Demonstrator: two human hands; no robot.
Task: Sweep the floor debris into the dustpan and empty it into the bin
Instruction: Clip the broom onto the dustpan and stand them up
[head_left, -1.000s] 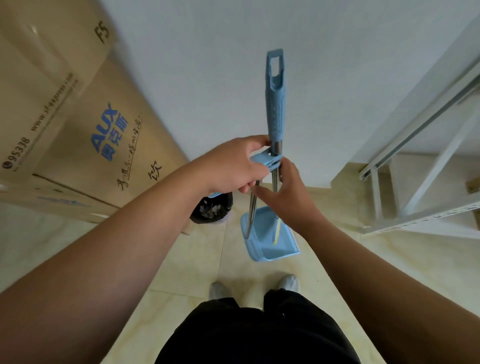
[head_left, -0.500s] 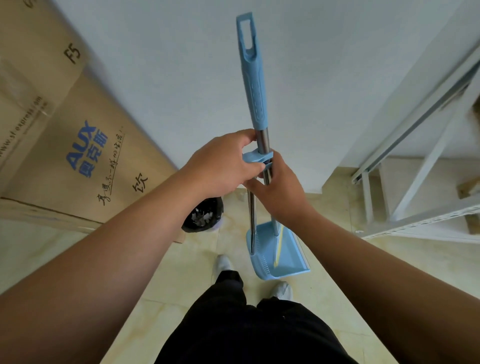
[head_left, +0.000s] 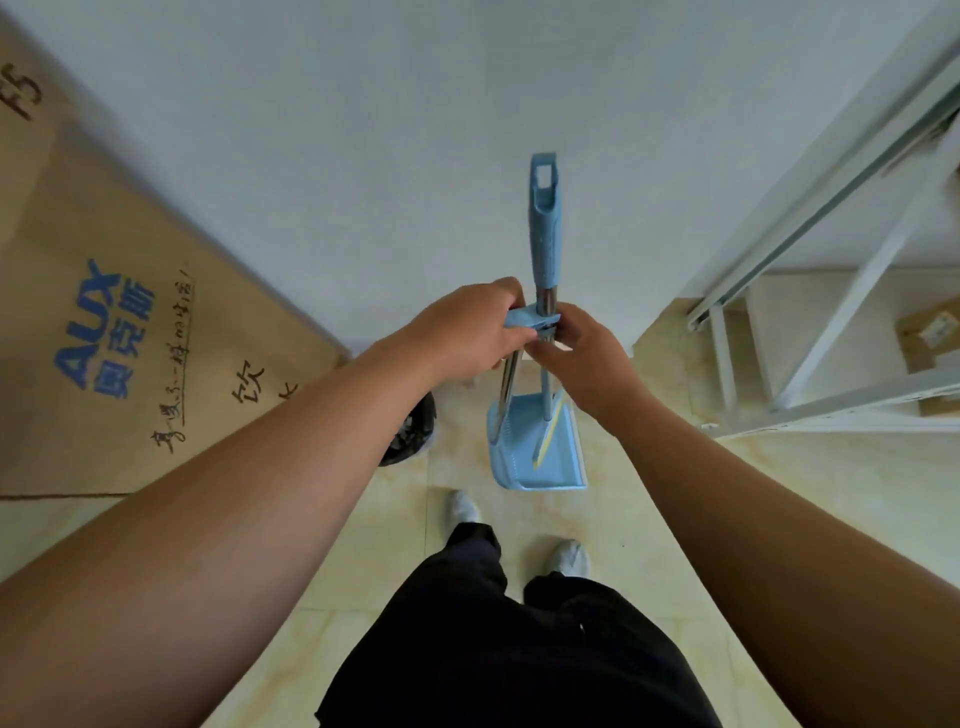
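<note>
- Soft, even light; the wall (head_left: 363, 130) reads bluish-grey.
- A dim shadow falls on the wall beside the cardboard box (head_left: 104, 322).
- Wide-angle distortion bends the shelf frame (head_left: 826, 208) and stretches the edges.

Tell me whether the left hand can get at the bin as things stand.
Probably not yet. The left hand grips the dustpan clip up high, and the bin stands on the floor under that forearm. Nothing blocks the way; the hand is just busy.

My left hand (head_left: 467, 332) grips the blue clip (head_left: 524, 318) atop the upright dustpan (head_left: 540, 460). My right hand (head_left: 587, 358) holds the broom handle (head_left: 544, 228) beside it. The bin (head_left: 410, 439) sits left of the dustpan.
</note>
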